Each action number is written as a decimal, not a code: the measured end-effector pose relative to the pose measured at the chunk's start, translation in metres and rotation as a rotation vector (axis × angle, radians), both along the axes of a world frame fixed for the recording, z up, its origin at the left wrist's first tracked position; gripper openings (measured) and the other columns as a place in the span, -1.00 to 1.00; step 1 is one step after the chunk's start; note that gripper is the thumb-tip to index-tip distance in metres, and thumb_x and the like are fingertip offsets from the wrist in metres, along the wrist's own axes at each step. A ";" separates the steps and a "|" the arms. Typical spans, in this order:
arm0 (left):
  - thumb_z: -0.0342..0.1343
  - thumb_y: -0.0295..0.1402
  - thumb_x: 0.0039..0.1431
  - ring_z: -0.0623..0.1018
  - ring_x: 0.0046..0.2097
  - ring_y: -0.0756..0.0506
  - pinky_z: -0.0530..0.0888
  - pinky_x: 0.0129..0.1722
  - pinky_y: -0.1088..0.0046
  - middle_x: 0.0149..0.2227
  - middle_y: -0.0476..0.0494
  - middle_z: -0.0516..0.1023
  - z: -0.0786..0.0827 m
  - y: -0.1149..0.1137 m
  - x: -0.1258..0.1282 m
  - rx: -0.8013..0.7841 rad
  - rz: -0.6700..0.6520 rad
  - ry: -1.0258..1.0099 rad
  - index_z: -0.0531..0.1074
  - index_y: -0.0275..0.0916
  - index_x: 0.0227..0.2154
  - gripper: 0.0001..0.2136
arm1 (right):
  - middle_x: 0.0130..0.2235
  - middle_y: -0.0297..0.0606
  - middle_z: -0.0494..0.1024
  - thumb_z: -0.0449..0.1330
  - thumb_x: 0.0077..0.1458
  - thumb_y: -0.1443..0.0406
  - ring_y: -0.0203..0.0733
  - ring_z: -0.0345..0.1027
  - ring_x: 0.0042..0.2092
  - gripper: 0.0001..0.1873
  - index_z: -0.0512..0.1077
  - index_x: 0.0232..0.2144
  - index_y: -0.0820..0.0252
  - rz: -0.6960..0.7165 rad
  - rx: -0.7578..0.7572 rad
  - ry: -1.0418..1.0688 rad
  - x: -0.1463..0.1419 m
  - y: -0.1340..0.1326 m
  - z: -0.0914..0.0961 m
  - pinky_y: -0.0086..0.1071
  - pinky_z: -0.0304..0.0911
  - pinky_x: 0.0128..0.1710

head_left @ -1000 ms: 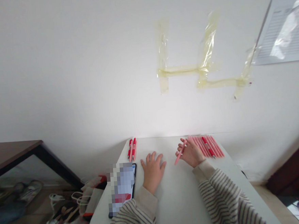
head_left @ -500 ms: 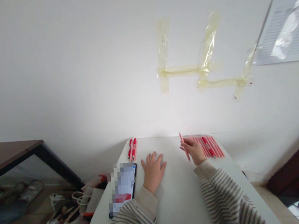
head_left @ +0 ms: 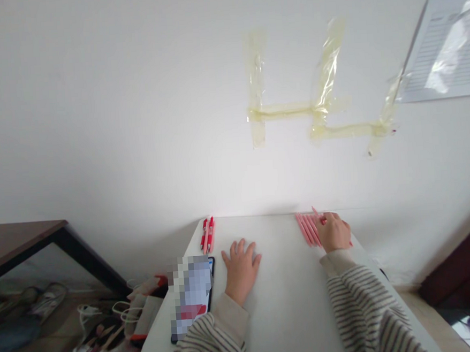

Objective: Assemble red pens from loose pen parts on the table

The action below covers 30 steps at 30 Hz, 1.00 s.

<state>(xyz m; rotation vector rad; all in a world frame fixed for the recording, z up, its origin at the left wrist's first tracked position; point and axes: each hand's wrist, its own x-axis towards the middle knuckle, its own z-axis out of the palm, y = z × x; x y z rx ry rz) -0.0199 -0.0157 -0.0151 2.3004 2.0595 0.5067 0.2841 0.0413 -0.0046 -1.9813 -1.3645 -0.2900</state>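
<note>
My left hand (head_left: 241, 269) lies flat on the white table (head_left: 286, 301) with its fingers spread, holding nothing. Over the right end of the table my right hand (head_left: 334, 233) is closed, with a pink pen (head_left: 315, 211) showing past its fingers. Under and beside that hand is a row of pink pens (head_left: 309, 230) lying side by side; the hand covers much of the row. A bit of red shows by the fingertips. At the far left corner several red and pink pens (head_left: 208, 235) are grouped together.
A phone (head_left: 195, 294) with a blurred screen rests left of my left hand. The white wall (head_left: 135, 124) meets the table's far edge, with tape strips (head_left: 282, 111) on it. Bags and cables (head_left: 127, 312) lie low at left, near a dark-framed table (head_left: 25, 233).
My right hand has moved right with the pink pen, from beside the row to above it, and now hides its right part. My left hand stays put.
</note>
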 end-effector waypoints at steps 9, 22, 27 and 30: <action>-0.02 -0.13 0.30 0.20 0.35 -0.34 0.07 0.29 -0.38 0.32 -0.14 0.32 -0.002 0.001 0.000 0.007 0.006 -0.013 0.39 0.04 0.16 -0.61 | -0.10 -0.02 0.51 0.02 0.23 0.31 -0.05 0.39 -0.10 -0.75 0.51 -0.31 0.22 -0.065 -0.165 -0.061 -0.005 -0.002 -0.001 -0.07 0.04 0.09; -0.02 -0.13 0.30 0.19 0.36 -0.34 0.07 0.29 -0.38 0.33 -0.14 0.31 0.001 0.000 0.001 -0.008 0.004 -0.017 0.39 0.05 0.15 -0.61 | 0.01 0.04 0.39 -0.03 0.23 0.37 -0.01 0.36 -0.04 -0.67 0.51 -0.11 0.27 -0.061 -0.250 -0.067 -0.008 -0.005 0.001 -0.12 0.14 0.02; -0.03 -0.12 0.31 0.20 0.36 -0.34 0.07 0.29 -0.38 0.32 -0.14 0.31 0.002 0.000 0.001 -0.006 0.005 -0.014 0.39 0.04 0.15 -0.61 | 0.01 0.07 0.36 0.00 0.23 0.35 0.03 0.33 -0.01 -0.65 0.48 -0.02 0.25 -0.035 -0.188 -0.058 -0.007 -0.007 0.001 -0.09 0.16 0.00; -0.02 -0.12 0.31 0.20 0.36 -0.33 0.07 0.30 -0.37 0.32 -0.13 0.31 0.001 -0.001 0.001 0.000 0.006 -0.010 0.39 0.06 0.15 -0.61 | 0.00 0.06 0.36 0.03 0.26 0.28 0.08 0.29 0.01 -0.66 0.49 -0.01 0.22 -0.010 -0.117 -0.093 -0.010 -0.006 0.001 -0.06 0.18 -0.02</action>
